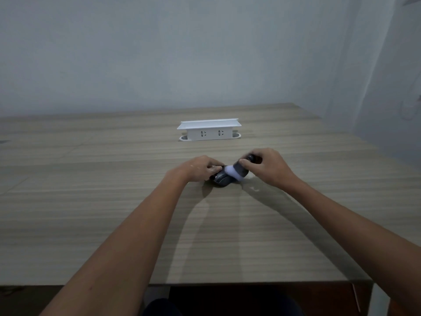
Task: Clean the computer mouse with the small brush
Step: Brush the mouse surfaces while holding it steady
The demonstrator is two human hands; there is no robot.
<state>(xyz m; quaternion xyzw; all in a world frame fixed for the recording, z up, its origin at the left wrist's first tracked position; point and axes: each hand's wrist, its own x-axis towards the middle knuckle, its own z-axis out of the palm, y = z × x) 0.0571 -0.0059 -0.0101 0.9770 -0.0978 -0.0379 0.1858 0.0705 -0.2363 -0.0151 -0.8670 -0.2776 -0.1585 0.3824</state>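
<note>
A dark grey computer mouse (pixel 221 180) lies on the wooden table (pixel 114 201), a little past its middle. My left hand (pixel 203 168) grips the mouse from its left and far side, fingers curled over it. My right hand (pixel 268 166) holds a small brush (pixel 239 170) with a dark body and white bristles. The bristles press on the mouse's upper right part. The brush is tilted down toward the left. Part of the mouse is hidden under my left fingers and the bristles.
A white pop-up socket box (pixel 209 130) with its lid raised stands behind the hands, near the table's far side. A pale wall rises behind the table and to the right. The table's near edge (pixel 250 284) runs across the bottom.
</note>
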